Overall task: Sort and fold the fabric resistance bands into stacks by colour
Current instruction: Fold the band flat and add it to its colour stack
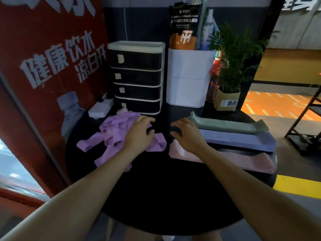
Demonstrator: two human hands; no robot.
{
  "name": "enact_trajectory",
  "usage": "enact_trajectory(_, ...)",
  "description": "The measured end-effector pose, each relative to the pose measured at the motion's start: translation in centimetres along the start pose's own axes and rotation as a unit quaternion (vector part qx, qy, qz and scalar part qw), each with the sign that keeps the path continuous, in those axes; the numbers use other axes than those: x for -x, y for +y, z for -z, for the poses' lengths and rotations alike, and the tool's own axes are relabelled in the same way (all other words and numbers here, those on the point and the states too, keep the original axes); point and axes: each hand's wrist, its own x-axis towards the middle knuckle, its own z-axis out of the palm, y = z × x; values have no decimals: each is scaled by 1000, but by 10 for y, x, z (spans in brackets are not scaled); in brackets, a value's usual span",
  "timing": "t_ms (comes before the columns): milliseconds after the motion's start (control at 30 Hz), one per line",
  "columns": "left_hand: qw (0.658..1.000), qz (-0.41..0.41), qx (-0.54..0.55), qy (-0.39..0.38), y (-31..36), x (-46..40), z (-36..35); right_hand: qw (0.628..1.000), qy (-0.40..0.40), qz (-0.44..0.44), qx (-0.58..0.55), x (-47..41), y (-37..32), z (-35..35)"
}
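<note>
The left hand (139,134) has its fingers spread and gently bent, lying on the right side of the loose purple bands (114,136), which sprawl in a tangled heap toward the table's (165,185) left edge. The right hand (186,134) also has spread, relaxed fingers holding nothing, its wrist over the left end of the folded pink stack (243,160). Beyond it, along the right edge, lie the blue-grey stack (243,140) and, farther back, the green stack (231,125). A black drawer unit (137,79) stands at the back edge.
</note>
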Motion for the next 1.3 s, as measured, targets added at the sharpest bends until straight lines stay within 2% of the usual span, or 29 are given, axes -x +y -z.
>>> enact_trajectory(433,990,133,-26,33,-112,-62,64,995,-55,53,-62,-121,-59,-52)
enact_trajectory(800,980,197,-39,-13,-160,-126,29,988,-128,65,-49,-174,-49,-99)
enact_trajectory(967,959,257,-82,-87,-173,-138,16,987,-139,71,-35,-180,-38,-105)
enact_trajectory(1167,956,269,-71,-90,-165,-144,16,987,-135,69,-48,-178,-34,-98)
enact_trajectory(1300,972,227,-38,-53,-148,-144,31,988,-128,60,-63,-174,-34,-85)
